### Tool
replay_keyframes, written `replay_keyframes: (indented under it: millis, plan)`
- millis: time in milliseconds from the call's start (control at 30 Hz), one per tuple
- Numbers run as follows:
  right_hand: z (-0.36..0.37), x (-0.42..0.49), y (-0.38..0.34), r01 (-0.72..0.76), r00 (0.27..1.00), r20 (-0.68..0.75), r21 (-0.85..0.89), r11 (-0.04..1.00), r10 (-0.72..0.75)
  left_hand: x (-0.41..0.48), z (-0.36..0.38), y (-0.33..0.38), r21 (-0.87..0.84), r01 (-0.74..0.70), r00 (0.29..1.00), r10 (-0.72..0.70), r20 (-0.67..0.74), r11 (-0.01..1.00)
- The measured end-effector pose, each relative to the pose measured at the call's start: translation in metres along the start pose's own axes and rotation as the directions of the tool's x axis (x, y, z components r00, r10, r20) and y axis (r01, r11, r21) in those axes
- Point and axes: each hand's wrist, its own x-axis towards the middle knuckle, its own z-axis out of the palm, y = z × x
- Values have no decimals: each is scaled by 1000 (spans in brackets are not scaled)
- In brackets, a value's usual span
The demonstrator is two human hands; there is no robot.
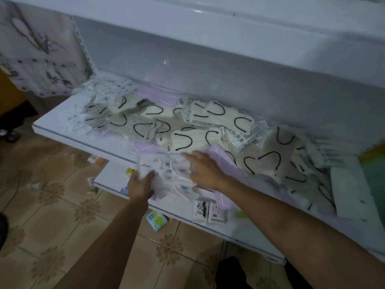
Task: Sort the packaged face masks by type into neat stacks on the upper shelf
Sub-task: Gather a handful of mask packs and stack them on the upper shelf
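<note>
A white shelf (pixel 83 140) is covered with a loose heap of packaged face masks. Most are cream masks with black ear loops (pixel 183 140). Lilac masks (pixel 145 147) peek out beneath them, and white printed ones (pixel 98 94) lie at the far left. At the shelf's front edge my left hand (pixel 141 184) grips a bundle of white printed masks (pixel 173 176) with white loops. My right hand (pixel 204 167) lies flat, fingers spread, on top of that bundle and against a lilac pack (pixel 220 155).
A lower white shelf (pixel 110 176) juts out below, with small packets (pixel 210 211) on it. A white box (pixel 350 195) stands at the shelf's right end. Small packets (pixel 156 220) litter the tiled floor (pixel 52 205). An upper shelf edge (pixel 208 24) overhangs the back.
</note>
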Motion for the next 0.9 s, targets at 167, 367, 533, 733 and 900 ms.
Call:
replay_keyframes:
  millis: [167,367,533,733,900]
  plan:
    - [-43,-31,-70,-437,899,323,702,562,295,-34,-65,51,-176,-20,991,42,126,984]
    - [-109,-38,-189,-171,982,139,939,298,127,-72,-133,165,-235,-220,963,249,100,947]
    - [-198,-63,-240,167,970,-231,853,495,71,-116,-141,257,-225,-412,892,441,97,883]
    - [-282,-89,-208,297,902,-418,781,550,107,-160,-83,311,-159,-598,753,618,224,786]
    - [-333,-115,-137,334,793,-566,715,614,227,-181,5,314,-180,-608,675,623,396,773]
